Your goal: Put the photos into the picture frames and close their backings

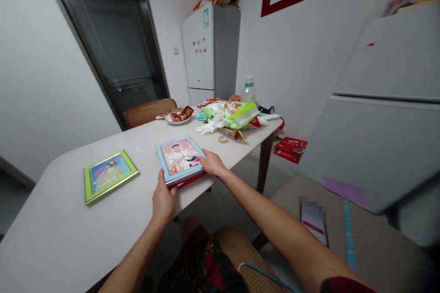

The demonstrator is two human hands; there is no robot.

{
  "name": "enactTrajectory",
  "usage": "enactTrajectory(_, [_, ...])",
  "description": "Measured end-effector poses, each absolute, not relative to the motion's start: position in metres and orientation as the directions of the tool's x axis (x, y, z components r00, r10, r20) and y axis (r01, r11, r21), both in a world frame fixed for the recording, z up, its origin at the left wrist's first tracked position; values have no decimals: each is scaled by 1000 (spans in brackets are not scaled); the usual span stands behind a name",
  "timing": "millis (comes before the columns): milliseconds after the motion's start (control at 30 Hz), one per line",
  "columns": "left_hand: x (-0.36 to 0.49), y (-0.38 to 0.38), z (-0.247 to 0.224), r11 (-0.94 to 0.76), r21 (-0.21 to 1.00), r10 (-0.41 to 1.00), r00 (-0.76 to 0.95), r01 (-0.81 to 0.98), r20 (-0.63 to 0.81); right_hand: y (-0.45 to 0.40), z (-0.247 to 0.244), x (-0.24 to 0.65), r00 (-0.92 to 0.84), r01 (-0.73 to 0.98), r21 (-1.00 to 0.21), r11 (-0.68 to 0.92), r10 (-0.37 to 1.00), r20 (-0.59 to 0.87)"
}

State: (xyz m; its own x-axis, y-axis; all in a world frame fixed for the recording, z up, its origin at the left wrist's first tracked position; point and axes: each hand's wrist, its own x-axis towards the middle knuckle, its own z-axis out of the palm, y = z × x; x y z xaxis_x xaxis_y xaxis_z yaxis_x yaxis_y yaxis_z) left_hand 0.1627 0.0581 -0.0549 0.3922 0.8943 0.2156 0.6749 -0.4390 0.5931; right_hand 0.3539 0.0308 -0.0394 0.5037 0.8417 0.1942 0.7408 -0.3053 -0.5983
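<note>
A light blue picture frame (pixel 181 159) with a pink-toned photo lies near the front edge of the white table (pixel 68 238). Beneath it shows the edge of something red (pixel 188 181). My left hand (pixel 164 199) grips the blue frame's near left corner, fingers partly under it. At the frame's right side, my right hand (pixel 212 163) holds the edge with the thumb on top. Further left on the table lies a green picture frame (pixel 112 176), its photo facing up, touched by neither hand.
Behind the frames are a plate of food (pixel 178 116), a green package (pixel 237 113), crumpled tissue, a tape roll (pixel 223 139) and a clear bottle (pixel 249 90). A phone (pixel 313 220) lies on a brown surface at right. A wooden chair (pixel 150 113) stands beyond the table.
</note>
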Motion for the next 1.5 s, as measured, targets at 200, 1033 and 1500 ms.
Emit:
enactTrajectory(200, [139, 97, -46, -495, 548, 864, 451, 674, 226, 69, -35, 346, 469, 770, -588, -247, 844, 260])
enactTrajectory(1033, [-23, 8, -90, -675, 151, 681, 532, 722, 504, 16, -79, 189, 82, 531, -778, 336, 893, 442])
enactTrajectory(1500, [-11, -9, -35, -273, 962, 961, -60, -22, 271, 18, -45, 121, -198, 438, -733, 520, 851, 485])
